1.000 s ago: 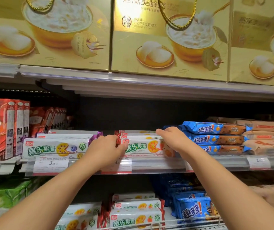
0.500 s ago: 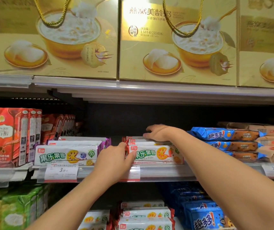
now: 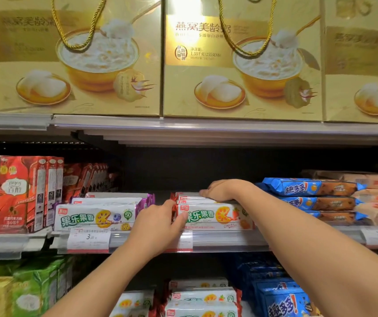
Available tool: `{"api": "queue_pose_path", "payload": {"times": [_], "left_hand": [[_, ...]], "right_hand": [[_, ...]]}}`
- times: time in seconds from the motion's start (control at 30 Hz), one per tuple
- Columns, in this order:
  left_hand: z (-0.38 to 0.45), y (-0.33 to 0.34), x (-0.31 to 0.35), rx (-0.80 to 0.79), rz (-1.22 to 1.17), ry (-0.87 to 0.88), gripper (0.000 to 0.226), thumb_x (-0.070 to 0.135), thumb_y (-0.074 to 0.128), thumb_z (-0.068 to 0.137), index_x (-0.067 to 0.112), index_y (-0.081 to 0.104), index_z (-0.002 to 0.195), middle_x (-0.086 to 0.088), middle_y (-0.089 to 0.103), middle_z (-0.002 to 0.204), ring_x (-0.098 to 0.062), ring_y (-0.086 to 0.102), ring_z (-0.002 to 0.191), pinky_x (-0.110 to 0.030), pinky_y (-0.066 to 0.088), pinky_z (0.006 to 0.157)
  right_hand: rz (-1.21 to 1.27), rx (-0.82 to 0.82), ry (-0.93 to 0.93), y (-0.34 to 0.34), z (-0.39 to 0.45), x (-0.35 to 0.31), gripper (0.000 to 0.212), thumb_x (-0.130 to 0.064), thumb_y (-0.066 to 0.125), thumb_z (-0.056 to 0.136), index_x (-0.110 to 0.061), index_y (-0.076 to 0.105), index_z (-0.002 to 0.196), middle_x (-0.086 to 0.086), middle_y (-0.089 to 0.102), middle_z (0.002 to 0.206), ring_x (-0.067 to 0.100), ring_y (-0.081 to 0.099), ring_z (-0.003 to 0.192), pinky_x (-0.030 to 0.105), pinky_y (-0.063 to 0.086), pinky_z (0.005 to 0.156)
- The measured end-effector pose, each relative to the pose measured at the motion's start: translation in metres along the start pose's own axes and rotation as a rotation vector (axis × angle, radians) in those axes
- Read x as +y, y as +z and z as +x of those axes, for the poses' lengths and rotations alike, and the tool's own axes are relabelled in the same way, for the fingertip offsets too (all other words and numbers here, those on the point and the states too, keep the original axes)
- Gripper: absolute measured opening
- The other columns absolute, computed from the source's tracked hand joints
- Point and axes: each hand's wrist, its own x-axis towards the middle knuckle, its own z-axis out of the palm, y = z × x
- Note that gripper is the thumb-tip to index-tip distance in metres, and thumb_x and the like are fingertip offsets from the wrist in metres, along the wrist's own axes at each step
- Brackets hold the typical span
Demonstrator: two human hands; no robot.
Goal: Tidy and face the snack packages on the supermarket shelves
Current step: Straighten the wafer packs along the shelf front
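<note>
A: What's the writing on the orange-fruit cracker pack [image 3: 215, 217]?
B: Green "果乐果香"; long axis left-right, face out, mid-shelf.
A: And the hands?
B: Left hand [image 3: 154, 221] pinches its left end; right hand [image 3: 223, 190] lies flat, fingers straight, on the top pack [image 3: 189, 197]. Price tag [image 3: 88, 237] reads 3.20.

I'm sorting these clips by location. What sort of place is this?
Most likely a supermarket snack aisle. Tiered shelves carry clear plastic price-tag strips with a white printed price label, stacked blue chocolate-chip cookie packs sit in facing rows, and large gold gift boxes with rope handles line the top shelf.
</note>
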Motion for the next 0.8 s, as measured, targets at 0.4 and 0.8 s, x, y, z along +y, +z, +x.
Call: {"api": "queue_pose_path", "payload": {"times": [0.4,0.8], "left_hand": [[-0.018,0.0,0.011,0.161,-0.119,-0.097,0.054,0.05,0.051,0.097,0.028,0.043,0.146,0.011,0.064,0.128,-0.002,0.059,0.108,-0.015,0.039,0.083],[-0.138,-0.019,-0.06,0.227,0.077,0.108,0.041,0.033,0.052,0.093,0.015,0.061,0.128,0.001,0.056,0.134,-0.021,0.051,0.125,-0.039,0.038,0.108]], "right_hand": [[-0.073,0.688,-0.329,0.021,-0.101,-0.005,0.038,-0.055,0.04,0.096,-0.031,0.067,0.107,-0.009,0.068,0.089,0.013,0.064,0.08,0.039,0.059,0.073],[-0.072,0.888,-0.834,0.184,-0.153,-0.061,0.048,-0.031,0.068,0.079,-0.016,0.066,0.124,0.005,0.065,0.129,0.023,0.06,0.12,0.037,0.05,0.101]]}}
